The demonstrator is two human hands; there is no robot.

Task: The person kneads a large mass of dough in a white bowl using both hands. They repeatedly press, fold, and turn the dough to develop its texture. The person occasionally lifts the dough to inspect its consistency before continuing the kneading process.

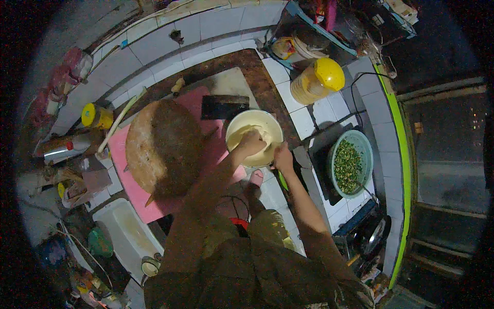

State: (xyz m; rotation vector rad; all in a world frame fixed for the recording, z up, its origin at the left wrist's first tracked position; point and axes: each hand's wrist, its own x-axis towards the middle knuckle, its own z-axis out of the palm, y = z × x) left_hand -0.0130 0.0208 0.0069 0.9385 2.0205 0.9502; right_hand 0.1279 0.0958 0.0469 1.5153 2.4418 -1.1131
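A cream-coloured bowl (pixel 276 121) sits in front of me, partly over the corner of the work surface. Inside it lies pale dough (pixel 265 135). Curled into this dough is my left hand (pixel 252 143), its fingertips hidden. My right hand (pixel 283 157) grips the bowl's near right rim. Left of the bowl, a large round wooden board (pixel 141 143) rests on a pink mat (pixel 119 154), half in shadow. A dark rectangular cleaver blade (pixel 225 107) lies just behind the bowl.
To the right stands a light-blue basin (pixel 371 162) of chopped green filling (pixel 347 166). A yellow-lidded jar (pixel 307 87) is at the back right. A leek-like stalk (pixel 119 123) and a small yellow jar (pixel 96 116) lie left. The sink (pixel 119 220) is at near left.
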